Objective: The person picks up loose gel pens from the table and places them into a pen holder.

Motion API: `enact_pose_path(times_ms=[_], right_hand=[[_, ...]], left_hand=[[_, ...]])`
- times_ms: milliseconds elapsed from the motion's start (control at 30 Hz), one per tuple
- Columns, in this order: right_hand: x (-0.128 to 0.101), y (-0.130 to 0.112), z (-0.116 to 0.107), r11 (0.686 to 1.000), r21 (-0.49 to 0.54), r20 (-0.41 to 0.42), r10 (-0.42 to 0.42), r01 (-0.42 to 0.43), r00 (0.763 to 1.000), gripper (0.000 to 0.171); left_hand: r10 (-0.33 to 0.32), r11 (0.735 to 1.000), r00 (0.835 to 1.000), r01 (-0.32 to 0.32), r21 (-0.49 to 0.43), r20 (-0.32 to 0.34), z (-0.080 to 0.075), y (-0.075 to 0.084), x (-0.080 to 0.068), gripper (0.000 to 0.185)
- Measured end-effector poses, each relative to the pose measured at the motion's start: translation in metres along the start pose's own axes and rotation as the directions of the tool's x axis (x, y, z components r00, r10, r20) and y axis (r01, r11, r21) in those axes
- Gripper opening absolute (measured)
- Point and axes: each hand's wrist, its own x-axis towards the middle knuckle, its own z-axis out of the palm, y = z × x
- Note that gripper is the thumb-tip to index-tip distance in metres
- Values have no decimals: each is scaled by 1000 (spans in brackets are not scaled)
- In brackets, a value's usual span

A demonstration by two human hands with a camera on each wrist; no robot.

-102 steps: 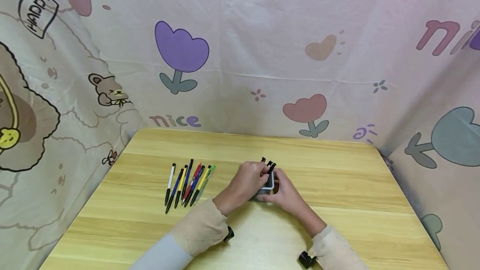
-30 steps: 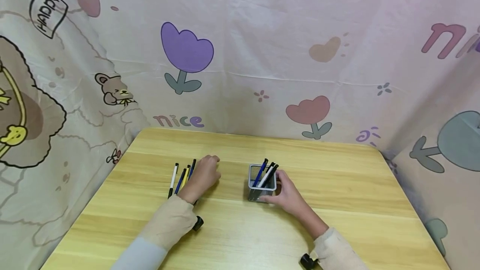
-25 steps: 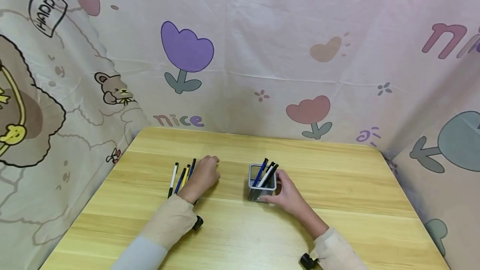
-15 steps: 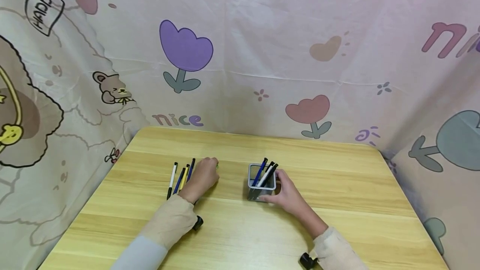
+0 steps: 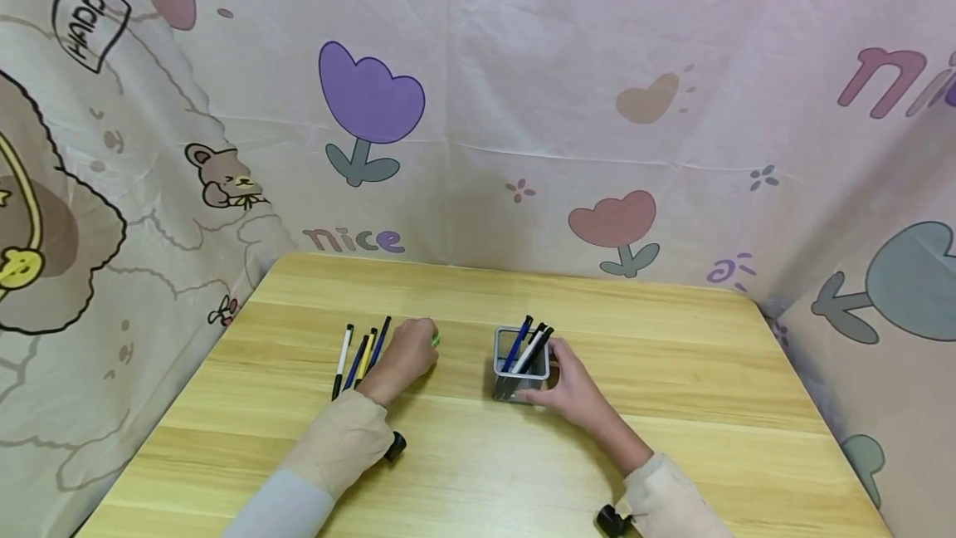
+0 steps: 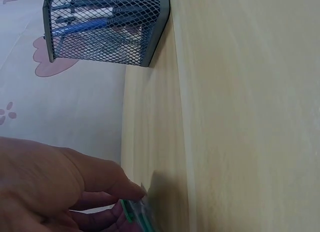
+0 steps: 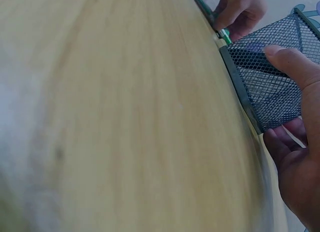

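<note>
Green pen [image 5: 436,340] pinched by left hand [image 5: 406,353]; should be lifted clear of neighbouring pens [image 5: 368,354], while mesh cup [image 5: 502,388], gripped by right hand [image 5: 571,382], is braced firmly.

Mesh cup [image 6: 110,46] on wood counter [image 6: 235,111]; blue pen [image 6: 85,26] + darker pens [image 6: 132,11] inside, seen thru its wall. L hand [image 6: 60,184] well apart from cup, pinching clear/green pen [image 6: 138,212]. Pale cloth [image 6: 75,106] w/ pink flower print [image 6: 54,61] behind cup.
</note>
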Motion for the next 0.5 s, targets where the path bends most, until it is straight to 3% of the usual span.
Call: enact_pose_path(times_ms=[267,500], right_hand=[[0,1,0,1000,-2,1,-4,4,1000,83],[0,1,1,1000,1,-8,5,-5,1000,83]], left_hand=[[-6,1000,1000,6,-3,-13,-3,5,-3,18],[25,999,999,-26,-18,-46,-9,14,-5,19]])
